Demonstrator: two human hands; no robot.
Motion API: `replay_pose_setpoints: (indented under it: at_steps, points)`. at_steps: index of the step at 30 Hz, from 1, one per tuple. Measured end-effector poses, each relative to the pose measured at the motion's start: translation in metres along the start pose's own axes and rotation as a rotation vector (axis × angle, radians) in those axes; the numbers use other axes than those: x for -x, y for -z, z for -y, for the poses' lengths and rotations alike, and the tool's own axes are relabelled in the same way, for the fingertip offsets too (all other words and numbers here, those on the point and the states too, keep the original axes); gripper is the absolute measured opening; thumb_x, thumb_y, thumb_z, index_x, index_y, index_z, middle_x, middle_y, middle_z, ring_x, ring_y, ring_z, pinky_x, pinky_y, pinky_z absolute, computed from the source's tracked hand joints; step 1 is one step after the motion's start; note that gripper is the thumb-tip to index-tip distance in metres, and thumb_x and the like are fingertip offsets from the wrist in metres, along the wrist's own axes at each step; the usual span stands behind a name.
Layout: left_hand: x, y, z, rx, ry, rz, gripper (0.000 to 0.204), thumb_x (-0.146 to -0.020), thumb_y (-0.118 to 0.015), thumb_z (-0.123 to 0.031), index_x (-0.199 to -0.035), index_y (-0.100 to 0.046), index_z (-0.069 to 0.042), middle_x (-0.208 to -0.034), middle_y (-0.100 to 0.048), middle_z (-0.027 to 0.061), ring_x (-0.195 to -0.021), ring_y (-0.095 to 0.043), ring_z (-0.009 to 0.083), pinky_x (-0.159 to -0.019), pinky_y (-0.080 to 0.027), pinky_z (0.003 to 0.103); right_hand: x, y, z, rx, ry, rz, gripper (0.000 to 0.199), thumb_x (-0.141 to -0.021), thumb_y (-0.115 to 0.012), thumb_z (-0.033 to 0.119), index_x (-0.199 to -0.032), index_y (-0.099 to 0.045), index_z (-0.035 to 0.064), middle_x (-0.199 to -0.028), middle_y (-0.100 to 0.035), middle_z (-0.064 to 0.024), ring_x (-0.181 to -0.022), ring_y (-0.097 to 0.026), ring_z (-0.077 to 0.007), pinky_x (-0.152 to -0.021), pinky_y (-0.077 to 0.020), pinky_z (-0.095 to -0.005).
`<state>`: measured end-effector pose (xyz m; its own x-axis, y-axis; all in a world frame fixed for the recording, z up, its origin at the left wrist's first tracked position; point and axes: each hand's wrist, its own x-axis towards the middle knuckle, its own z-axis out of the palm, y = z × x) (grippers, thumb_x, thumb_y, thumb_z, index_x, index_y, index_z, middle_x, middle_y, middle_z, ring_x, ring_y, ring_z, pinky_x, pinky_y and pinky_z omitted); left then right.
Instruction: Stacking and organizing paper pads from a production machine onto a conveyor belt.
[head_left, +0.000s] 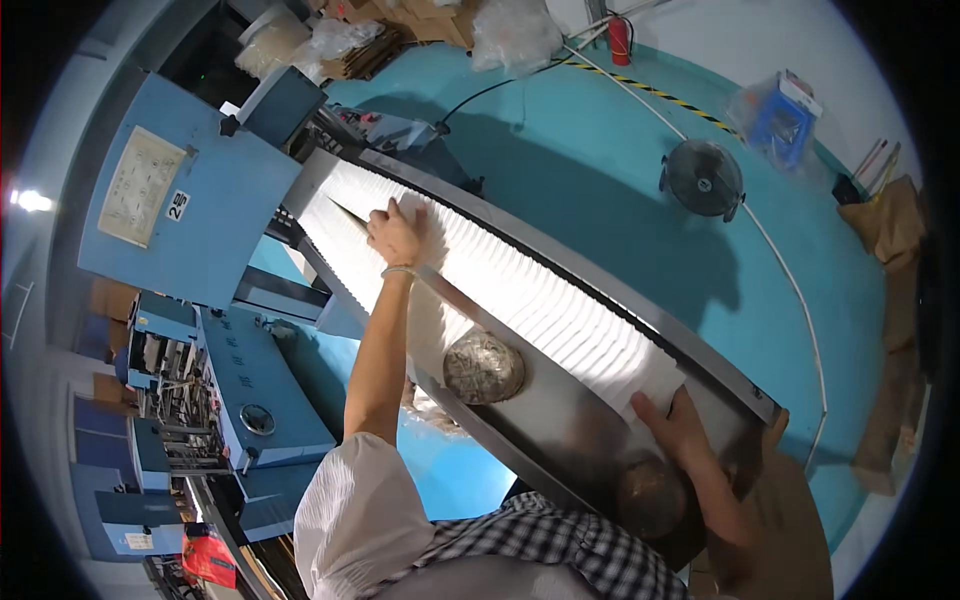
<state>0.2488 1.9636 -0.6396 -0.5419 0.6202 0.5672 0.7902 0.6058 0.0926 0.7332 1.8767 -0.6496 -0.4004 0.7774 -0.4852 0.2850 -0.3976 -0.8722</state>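
A long row of thin white folded paper sheets [540, 290], tissue-like, stands packed on edge in a metal trough [570, 405]. My left hand [394, 236] reaches over the row's upper left part with curled fingers, gripping the sheets beside a narrow dark gap. At the near right end, my right hand [677, 428] grips the last sheets, thumb and forefinger showing around them; its other fingers are hidden. Between the row and the trough's near wall sits a round, shiny, mottled object [483, 368]. A similar dim round shape [650, 495] lies below my right hand.
Blue machine housings [185, 190] stand at the left, another [260, 390] farther down. Beyond the trough, a round fan [702, 178] and a white pipe [790, 270] are on the teal floor. A cardboard box [790, 530] is at lower right; a red fire extinguisher [619, 40] stands far back.
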Motion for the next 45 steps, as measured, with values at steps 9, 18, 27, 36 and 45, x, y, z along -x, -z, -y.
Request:
replay_pose_setpoints:
  at_steps: [9,18,27,36,45]
  points:
    - [-0.003,-0.024,0.038,0.035,0.021,0.156,0.059,-0.089,-0.059,-0.058,-0.120,-0.069,-0.009,-0.108,-0.061,0.0199,-0.101,-0.061,0.0381,-0.088,-0.047,0.051,-0.009,-0.012,-0.012,0.081,0.127,-0.053,0.076,-0.089,-0.075,0.038,-0.142,-0.041,-0.0040,-0.128,-0.060,-0.0192,-0.115,-0.060,-0.0271,-0.098,-0.0476,-0.0366]
    - [0.008,-0.003,0.022,0.042,-0.049,0.074,0.052,-0.084,-0.067,-0.052,-0.109,-0.069,-0.006,-0.117,-0.050,0.0174,-0.117,-0.043,0.0369,-0.098,-0.029,0.055,0.013,0.000,0.005,0.275,-0.012,-0.142,0.059,-0.093,-0.070,0.042,-0.129,-0.056,-0.0020,-0.114,-0.067,-0.0137,-0.103,-0.063,-0.0207,-0.090,-0.0488,-0.0341]
    - [0.021,0.025,-0.009,0.403,-0.163,1.001,0.149,-0.054,-0.071,-0.088,-0.146,-0.022,0.019,-0.140,-0.045,0.0388,-0.136,-0.045,0.0447,-0.111,-0.039,0.041,0.052,0.022,-0.036,0.414,0.131,-0.670,0.078,-0.082,-0.078,0.053,-0.120,-0.055,-0.0106,-0.113,-0.063,-0.0226,-0.103,-0.061,-0.0277,-0.091,-0.0484,-0.0382]
    - [0.060,0.075,-0.013,0.907,-0.264,0.921,0.106,-0.062,-0.096,-0.041,-0.132,-0.036,0.009,-0.123,-0.056,0.0259,-0.119,-0.054,0.0243,-0.101,-0.045,0.033,0.088,-0.014,-0.019,-0.048,0.157,-0.641,0.075,-0.076,-0.084,0.021,-0.133,-0.043,-0.0052,-0.119,-0.059,-0.0198,-0.109,-0.060,-0.0271,-0.093,-0.0481,-0.0383]
    - [0.078,0.058,-0.024,1.152,-0.266,0.710,0.096,-0.063,-0.097,-0.022,-0.133,-0.034,0.002,-0.102,-0.053,0.0103,-0.089,-0.060,0.0152,-0.075,-0.053,0.027,0.078,-0.009,-0.037,0.036,0.363,-0.954,0.086,-0.079,-0.084,0.014,-0.142,-0.028,-0.0019,-0.123,-0.054,-0.0191,-0.114,-0.055,-0.0241,-0.093,-0.0476,-0.0375]
